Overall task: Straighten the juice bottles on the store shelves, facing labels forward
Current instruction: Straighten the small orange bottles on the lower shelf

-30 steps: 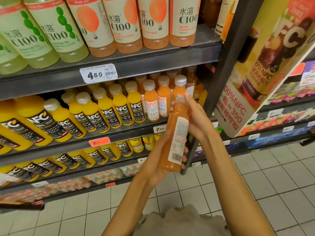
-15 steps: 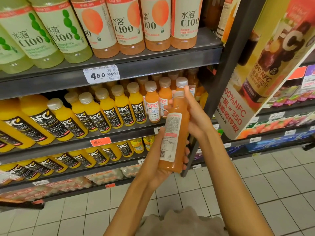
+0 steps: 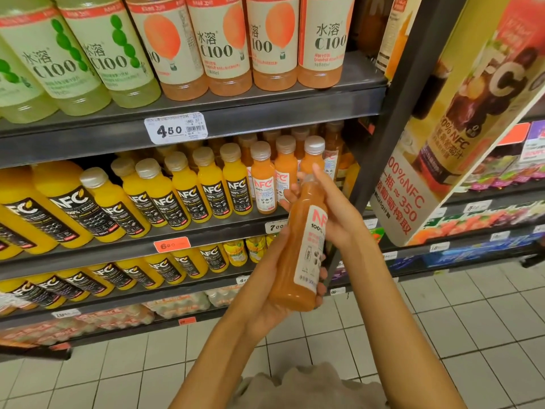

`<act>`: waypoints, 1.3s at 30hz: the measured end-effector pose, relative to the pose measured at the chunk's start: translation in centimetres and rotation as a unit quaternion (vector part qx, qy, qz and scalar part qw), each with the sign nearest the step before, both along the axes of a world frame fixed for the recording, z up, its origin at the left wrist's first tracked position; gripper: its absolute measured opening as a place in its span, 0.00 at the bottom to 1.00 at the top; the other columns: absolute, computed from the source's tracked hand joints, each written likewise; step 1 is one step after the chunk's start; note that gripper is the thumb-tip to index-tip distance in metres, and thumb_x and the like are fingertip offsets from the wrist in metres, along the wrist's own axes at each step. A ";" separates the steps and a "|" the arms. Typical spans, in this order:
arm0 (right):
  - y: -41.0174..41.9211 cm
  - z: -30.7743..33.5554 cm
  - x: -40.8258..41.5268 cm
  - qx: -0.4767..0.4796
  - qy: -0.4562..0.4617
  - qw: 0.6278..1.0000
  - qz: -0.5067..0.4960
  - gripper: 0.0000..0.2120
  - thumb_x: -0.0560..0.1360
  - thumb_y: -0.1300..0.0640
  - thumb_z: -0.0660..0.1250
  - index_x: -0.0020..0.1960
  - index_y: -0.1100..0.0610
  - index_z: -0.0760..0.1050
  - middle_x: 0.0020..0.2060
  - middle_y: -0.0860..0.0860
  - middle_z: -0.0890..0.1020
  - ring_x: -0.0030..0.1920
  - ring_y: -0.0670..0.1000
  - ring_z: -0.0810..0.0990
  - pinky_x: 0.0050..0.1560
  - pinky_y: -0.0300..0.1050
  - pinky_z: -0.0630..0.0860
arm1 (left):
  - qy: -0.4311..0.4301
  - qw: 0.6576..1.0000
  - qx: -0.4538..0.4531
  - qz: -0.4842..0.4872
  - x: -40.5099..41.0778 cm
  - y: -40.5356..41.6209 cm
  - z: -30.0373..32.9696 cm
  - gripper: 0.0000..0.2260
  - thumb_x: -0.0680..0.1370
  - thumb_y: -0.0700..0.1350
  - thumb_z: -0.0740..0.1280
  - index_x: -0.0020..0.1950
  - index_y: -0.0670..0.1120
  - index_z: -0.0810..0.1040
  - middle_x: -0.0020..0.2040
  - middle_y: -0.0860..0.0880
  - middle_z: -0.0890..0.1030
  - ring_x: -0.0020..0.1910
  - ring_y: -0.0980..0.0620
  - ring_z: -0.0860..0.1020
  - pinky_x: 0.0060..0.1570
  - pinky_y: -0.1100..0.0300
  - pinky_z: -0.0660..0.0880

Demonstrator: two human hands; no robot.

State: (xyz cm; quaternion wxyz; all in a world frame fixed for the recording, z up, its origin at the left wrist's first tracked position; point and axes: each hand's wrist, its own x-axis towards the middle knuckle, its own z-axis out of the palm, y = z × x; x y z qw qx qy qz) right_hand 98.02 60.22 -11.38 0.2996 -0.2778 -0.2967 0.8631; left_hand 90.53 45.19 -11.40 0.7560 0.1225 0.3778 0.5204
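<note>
Both hands had the grip on the orange juice bottle (image 3: 298,255) — left hand (image 3: 267,293) cupping its base, right hand (image 3: 333,211) curled round neck and cap — held out before the middle shelf (image 3: 206,231), where I judged twisting at the neck would face its label forward.

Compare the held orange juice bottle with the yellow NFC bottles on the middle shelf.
The held bottle is tilted, gripped by the left hand and right hand; the yellow bottles stand shelved. Its label is white, theirs black. Its juice is darker orange, theirs yellow. Both carry NFC branding.
</note>
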 end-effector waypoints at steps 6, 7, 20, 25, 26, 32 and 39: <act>-0.7 -2.7 -0.6 -0.160 -0.041 0.986 0.035 0.15 0.77 0.49 0.64 0.42 0.61 0.73 0.32 0.55 0.80 0.34 0.51 0.82 0.34 0.44 0.81 | -0.192 0.978 -0.049 0.068 0.5 0.2 1.2 0.28 0.65 0.48 0.76 0.62 0.38 0.78 0.49 0.37 0.81 0.40 0.42 0.82 0.39 0.51 0.82; -0.8 -3.2 -0.7 -0.174 -0.052 0.982 0.044 0.15 0.77 0.49 0.64 0.41 0.60 0.72 0.34 0.55 0.80 0.36 0.51 0.82 0.34 0.44 0.81 | -0.196 0.975 -0.056 0.085 0.3 0.4 1.3 0.28 0.66 0.46 0.75 0.64 0.39 0.76 0.50 0.37 0.80 0.40 0.42 0.82 0.39 0.51 0.82; 0.8 -0.3 0.5 0.153 -0.078 0.983 -0.059 0.12 0.76 0.55 0.67 0.56 0.59 0.73 0.41 0.54 0.81 0.40 0.51 0.84 0.43 0.47 0.80 | 0.335 0.942 0.017 0.007 -0.6 -0.3 -1.1 0.22 0.61 0.61 0.70 0.54 0.63 0.74 0.47 0.64 0.82 0.46 0.62 0.82 0.43 0.62 0.80; 0.1 1.9 0.8 0.229 -0.037 0.972 -0.021 0.18 0.77 0.49 0.64 0.63 0.55 0.70 0.49 0.54 0.85 0.53 0.55 0.83 0.48 0.46 0.80 | 0.330 0.939 0.090 0.023 -0.7 -0.1 -1.9 0.18 0.66 0.61 0.73 0.54 0.64 0.74 0.49 0.64 0.83 0.48 0.60 0.82 0.41 0.64 0.80; -0.1 2.3 0.9 0.231 -0.051 0.972 -0.006 0.18 0.77 0.47 0.63 0.63 0.56 0.70 0.51 0.54 0.84 0.53 0.55 0.83 0.49 0.47 0.80 | 0.316 0.944 0.097 0.023 -0.8 -0.1 -2.0 0.18 0.67 0.60 0.73 0.55 0.63 0.75 0.49 0.61 0.83 0.48 0.57 0.83 0.40 0.64 0.79; -2.2 3.5 1.0 0.333 -0.052 0.940 0.056 0.13 0.77 0.49 0.61 0.57 0.56 0.72 0.39 0.51 0.83 0.44 0.53 0.81 0.48 0.46 0.78 | 0.377 0.916 0.136 0.025 -1.1 0.8 -2.3 0.21 0.67 0.52 0.73 0.57 0.61 0.72 0.50 0.66 0.82 0.50 0.66 0.80 0.41 0.71 0.76; -2.9 4.6 2.2 0.449 0.040 0.884 0.124 0.22 0.68 0.51 0.74 0.57 0.55 0.72 0.47 0.48 0.81 0.53 0.53 0.79 0.54 0.48 0.74 | 0.467 0.856 0.190 0.118 -2.4 2.7 -2.5 0.24 0.69 0.36 0.75 0.60 0.54 0.73 0.55 0.53 0.81 0.54 0.57 0.79 0.50 0.66 0.76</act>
